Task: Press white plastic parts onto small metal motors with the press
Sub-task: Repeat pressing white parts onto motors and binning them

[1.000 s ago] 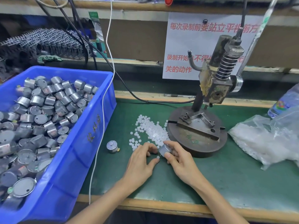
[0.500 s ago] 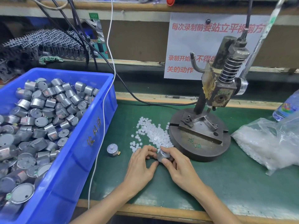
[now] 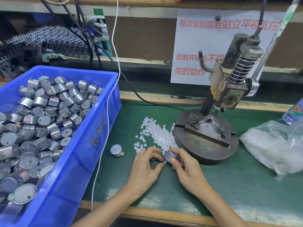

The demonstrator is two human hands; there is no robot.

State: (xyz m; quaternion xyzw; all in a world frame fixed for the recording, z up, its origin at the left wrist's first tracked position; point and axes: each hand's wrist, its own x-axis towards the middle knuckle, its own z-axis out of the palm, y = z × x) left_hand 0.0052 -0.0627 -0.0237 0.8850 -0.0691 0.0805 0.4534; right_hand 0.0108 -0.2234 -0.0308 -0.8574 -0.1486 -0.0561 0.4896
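step: seat part by hand | my right hand (image 3: 185, 167) grips 1 motor (image 3: 170, 155), tilted so its shaft end faces left | my left hand (image 3: 144, 166) pinches 1 white part (image 3: 165, 161) against that end | both just beside the press (image 3: 206, 140), not yet on it

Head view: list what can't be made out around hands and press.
- Too small: whether the white part at the left hand sits on the motor shaft.
- Cut off by top edge: the press lever.
- Cut off by right edge: the bottle.
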